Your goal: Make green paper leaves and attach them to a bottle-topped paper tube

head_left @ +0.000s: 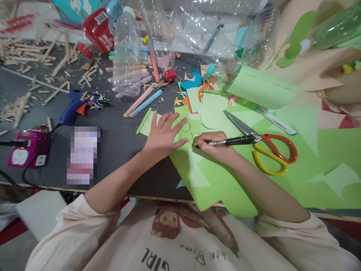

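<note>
My left hand (165, 133) lies flat with its fingers spread on light green paper (182, 114). Beside its thumb, two drawn circles, a smaller above a larger, show as thin dark lines on that paper. My right hand (216, 145) grips a black pen (239, 140), its tip down at the edge of the larger circle. Scissors (255, 137) with one red and one yellow handle loop lie half open just right of the pen. More green sheets (214, 184) spread under my right forearm.
A blue glue gun (70, 107), a phone (82, 156) and a purple box (29, 150) lie on the left. Wooden sticks (34, 52) are scattered behind them. Clear plastic bottles (126, 56) stand at the back, near chalk-like coloured sticks (146, 101). A white marker (278, 121) lies right.
</note>
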`<state>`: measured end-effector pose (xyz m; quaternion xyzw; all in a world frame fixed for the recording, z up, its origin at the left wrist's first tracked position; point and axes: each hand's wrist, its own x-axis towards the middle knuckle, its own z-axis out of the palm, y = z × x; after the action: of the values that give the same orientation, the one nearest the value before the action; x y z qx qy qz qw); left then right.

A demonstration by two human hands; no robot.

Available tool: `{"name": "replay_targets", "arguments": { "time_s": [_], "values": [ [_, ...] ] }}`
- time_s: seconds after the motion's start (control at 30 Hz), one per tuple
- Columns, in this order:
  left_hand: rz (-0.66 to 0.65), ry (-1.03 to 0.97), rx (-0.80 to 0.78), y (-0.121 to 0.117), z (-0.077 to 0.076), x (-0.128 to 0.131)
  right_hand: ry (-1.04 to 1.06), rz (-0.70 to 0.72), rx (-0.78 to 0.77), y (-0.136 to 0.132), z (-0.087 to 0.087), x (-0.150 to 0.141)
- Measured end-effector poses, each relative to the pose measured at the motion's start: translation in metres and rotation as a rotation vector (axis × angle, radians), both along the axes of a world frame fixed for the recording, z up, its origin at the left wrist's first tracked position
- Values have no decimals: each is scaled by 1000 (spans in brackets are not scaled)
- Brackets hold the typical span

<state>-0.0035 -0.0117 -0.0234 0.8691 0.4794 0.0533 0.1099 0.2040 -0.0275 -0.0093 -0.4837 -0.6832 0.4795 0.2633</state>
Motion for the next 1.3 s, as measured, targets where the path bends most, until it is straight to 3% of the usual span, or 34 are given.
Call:
{"name": "replay_targets", "arguments": {
  "time_s": [0.17, 0.33, 0.43, 0.53, 0.73, 1.13, 1.3],
  "values": [
    [-3, 1, -9, 0, 1, 0, 112, -31, -111, 2, 1, 0],
    [-14, -22, -34, 0, 1, 1, 344, -275, -275, 6, -2, 4],
    [-80, -26, -30, -4, 5, 3, 414, -420, -272, 8, -3, 5],
    [-148, -18, -14, -13, 13, 6, 471, -477, -230, 8, -3, 4],
    [-260, 17, -67, -22, 26, 2, 474, -416, -195, 7, -2, 3],
    [-501, -95, -185, -15, 23, -22, 364, -275, -210, 9, 0, 1],
    [-491, -130, -188, -16, 20, -21, 238, -224, -173, 7, 0, -2]
  ]
}}
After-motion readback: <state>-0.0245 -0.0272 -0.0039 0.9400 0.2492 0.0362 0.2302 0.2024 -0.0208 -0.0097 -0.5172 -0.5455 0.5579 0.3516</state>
